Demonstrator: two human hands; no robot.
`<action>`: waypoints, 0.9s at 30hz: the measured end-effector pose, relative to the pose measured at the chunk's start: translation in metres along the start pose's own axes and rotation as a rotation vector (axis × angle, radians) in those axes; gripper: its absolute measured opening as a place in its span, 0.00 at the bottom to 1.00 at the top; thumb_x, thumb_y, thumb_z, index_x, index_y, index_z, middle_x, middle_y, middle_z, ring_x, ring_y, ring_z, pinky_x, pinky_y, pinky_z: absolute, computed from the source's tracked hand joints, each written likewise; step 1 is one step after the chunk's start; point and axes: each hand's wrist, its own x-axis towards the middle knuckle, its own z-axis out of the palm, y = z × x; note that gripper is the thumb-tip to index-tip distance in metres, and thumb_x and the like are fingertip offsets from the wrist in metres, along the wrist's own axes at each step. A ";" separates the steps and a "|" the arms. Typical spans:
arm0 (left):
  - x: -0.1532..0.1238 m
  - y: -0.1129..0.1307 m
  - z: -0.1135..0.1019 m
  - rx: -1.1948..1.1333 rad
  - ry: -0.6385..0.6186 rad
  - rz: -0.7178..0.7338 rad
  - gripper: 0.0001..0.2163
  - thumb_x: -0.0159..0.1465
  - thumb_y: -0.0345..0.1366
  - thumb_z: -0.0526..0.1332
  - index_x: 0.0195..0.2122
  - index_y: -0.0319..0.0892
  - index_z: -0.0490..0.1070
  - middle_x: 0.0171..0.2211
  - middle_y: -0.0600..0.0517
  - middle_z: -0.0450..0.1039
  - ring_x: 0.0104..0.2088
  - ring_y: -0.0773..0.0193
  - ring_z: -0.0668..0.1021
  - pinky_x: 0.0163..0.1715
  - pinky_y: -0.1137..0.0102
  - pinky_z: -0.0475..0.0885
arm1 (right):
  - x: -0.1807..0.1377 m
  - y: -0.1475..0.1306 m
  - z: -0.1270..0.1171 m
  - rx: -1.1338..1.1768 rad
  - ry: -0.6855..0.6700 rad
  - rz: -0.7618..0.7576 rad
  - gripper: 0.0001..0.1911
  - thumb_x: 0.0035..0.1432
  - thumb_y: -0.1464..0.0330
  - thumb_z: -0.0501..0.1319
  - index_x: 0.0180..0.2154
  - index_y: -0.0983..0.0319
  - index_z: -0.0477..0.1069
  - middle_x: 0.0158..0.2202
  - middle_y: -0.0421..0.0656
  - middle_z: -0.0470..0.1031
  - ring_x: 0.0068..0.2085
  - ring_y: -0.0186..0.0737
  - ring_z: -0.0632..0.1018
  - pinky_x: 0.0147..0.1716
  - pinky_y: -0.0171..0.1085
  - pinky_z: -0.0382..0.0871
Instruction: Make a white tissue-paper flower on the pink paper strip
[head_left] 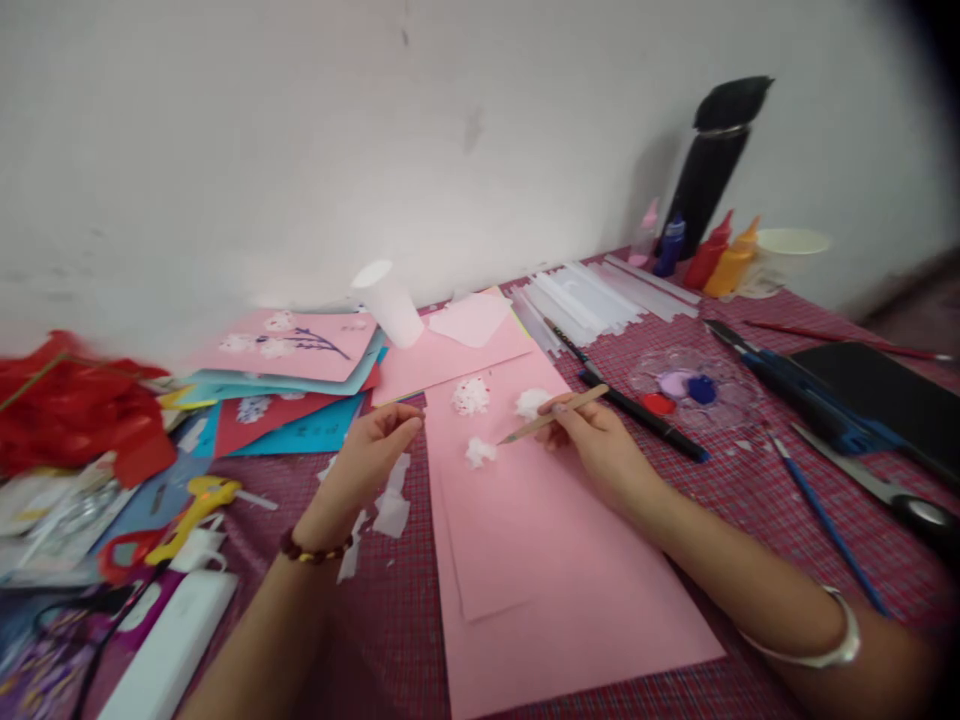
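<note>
A sheet of pink paper [585,600] lies in front of me on a checked cloth. My right hand [592,435] pinches a light wooden stick [555,413] with a pointed end. Its tip touches or hovers just beside a small white paper tuft [481,452]. Behind are a round white flower dotted with red [471,396] and another white tuft [531,403], partly behind my right fingers. My left hand [379,445] is by the paper's left edge, thumb and fingertips pinched together; anything between them is too small to make out.
Finished flower cards [300,345] and a white paper cup [388,303] stand at the back left. A yellow glue gun [196,515] and white power strip [171,650] lie left. On the right are a paint palette [694,385], glue sticks [592,298], scissors [810,400], paint bottles [733,258].
</note>
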 end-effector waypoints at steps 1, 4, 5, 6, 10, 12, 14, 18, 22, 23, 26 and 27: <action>-0.005 -0.003 -0.012 0.059 -0.006 0.011 0.08 0.54 0.39 0.61 0.28 0.39 0.69 0.22 0.57 0.65 0.22 0.71 0.66 0.23 0.75 0.61 | -0.001 -0.001 -0.001 -0.006 -0.014 -0.003 0.09 0.59 0.63 0.55 0.35 0.61 0.69 0.24 0.40 0.73 0.24 0.35 0.72 0.26 0.35 0.66; -0.028 -0.018 -0.038 0.229 -0.020 0.037 0.07 0.55 0.37 0.59 0.24 0.40 0.67 0.20 0.57 0.64 0.21 0.70 0.67 0.22 0.75 0.61 | -0.005 -0.008 0.003 -0.043 -0.068 -0.007 0.09 0.58 0.62 0.57 0.33 0.61 0.70 0.24 0.40 0.73 0.26 0.36 0.73 0.27 0.36 0.66; -0.037 -0.024 -0.043 0.297 -0.022 0.056 0.07 0.56 0.36 0.58 0.24 0.40 0.68 0.21 0.56 0.66 0.22 0.69 0.68 0.23 0.74 0.62 | -0.007 -0.012 0.005 -0.058 -0.087 -0.007 0.10 0.57 0.61 0.58 0.32 0.61 0.70 0.24 0.40 0.73 0.26 0.36 0.73 0.27 0.36 0.66; -0.047 -0.029 -0.046 0.374 -0.032 0.080 0.06 0.56 0.35 0.58 0.25 0.40 0.68 0.22 0.55 0.67 0.24 0.67 0.70 0.24 0.73 0.64 | -0.008 -0.016 0.008 -0.072 -0.102 -0.005 0.10 0.56 0.61 0.58 0.32 0.61 0.70 0.23 0.41 0.73 0.26 0.37 0.73 0.27 0.37 0.67; -0.079 -0.046 -0.043 0.746 -0.110 0.294 0.12 0.56 0.25 0.54 0.39 0.41 0.72 0.38 0.47 0.74 0.40 0.59 0.75 0.40 0.65 0.70 | -0.014 -0.030 0.019 -0.121 -0.103 -0.004 0.11 0.54 0.58 0.59 0.30 0.60 0.70 0.22 0.41 0.72 0.25 0.38 0.72 0.27 0.38 0.67; -0.088 -0.050 -0.039 0.926 -0.101 0.420 0.19 0.56 0.22 0.52 0.45 0.43 0.71 0.46 0.45 0.72 0.47 0.55 0.72 0.46 0.61 0.68 | -0.016 -0.034 0.022 -0.139 -0.098 -0.011 0.12 0.54 0.57 0.59 0.29 0.59 0.70 0.22 0.41 0.72 0.25 0.38 0.72 0.27 0.39 0.67; -0.091 -0.052 -0.037 1.027 -0.053 0.521 0.17 0.57 0.22 0.51 0.43 0.44 0.72 0.46 0.44 0.72 0.48 0.53 0.72 0.46 0.59 0.67 | -0.017 -0.037 0.024 -0.153 -0.106 -0.014 0.12 0.53 0.57 0.59 0.29 0.59 0.69 0.21 0.41 0.71 0.25 0.38 0.72 0.26 0.39 0.67; -0.079 -0.047 -0.037 0.892 0.061 0.620 0.08 0.60 0.28 0.54 0.30 0.43 0.71 0.39 0.45 0.73 0.43 0.54 0.73 0.42 0.60 0.67 | -0.017 -0.035 0.023 -0.146 -0.133 0.000 0.11 0.54 0.59 0.58 0.30 0.61 0.69 0.21 0.40 0.71 0.24 0.36 0.71 0.26 0.37 0.66; -0.055 -0.030 -0.030 0.596 0.103 0.501 0.05 0.59 0.32 0.57 0.26 0.43 0.67 0.35 0.49 0.72 0.39 0.60 0.73 0.41 0.65 0.66 | -0.016 -0.030 0.023 -0.139 -0.130 -0.005 0.11 0.56 0.60 0.56 0.31 0.61 0.68 0.21 0.39 0.70 0.24 0.36 0.71 0.26 0.37 0.66; -0.049 -0.025 -0.026 0.545 0.094 0.463 0.05 0.59 0.32 0.57 0.26 0.43 0.66 0.34 0.51 0.71 0.37 0.61 0.73 0.39 0.67 0.66 | -0.015 -0.029 0.024 -0.140 -0.130 -0.009 0.11 0.56 0.61 0.56 0.31 0.62 0.67 0.21 0.39 0.70 0.24 0.35 0.71 0.26 0.37 0.66; -0.033 -0.017 -0.009 0.437 0.077 0.369 0.05 0.59 0.32 0.56 0.26 0.43 0.64 0.27 0.55 0.69 0.29 0.66 0.71 0.33 0.71 0.65 | -0.014 -0.028 0.028 -0.145 -0.137 -0.025 0.11 0.56 0.60 0.56 0.31 0.61 0.67 0.21 0.39 0.70 0.24 0.35 0.71 0.25 0.37 0.66; -0.028 -0.016 -0.003 0.403 0.070 0.344 0.05 0.59 0.32 0.56 0.26 0.43 0.64 0.26 0.56 0.67 0.28 0.67 0.70 0.31 0.71 0.64 | -0.013 -0.028 0.029 -0.148 -0.139 -0.027 0.11 0.56 0.59 0.56 0.31 0.61 0.67 0.20 0.39 0.70 0.23 0.35 0.71 0.25 0.37 0.66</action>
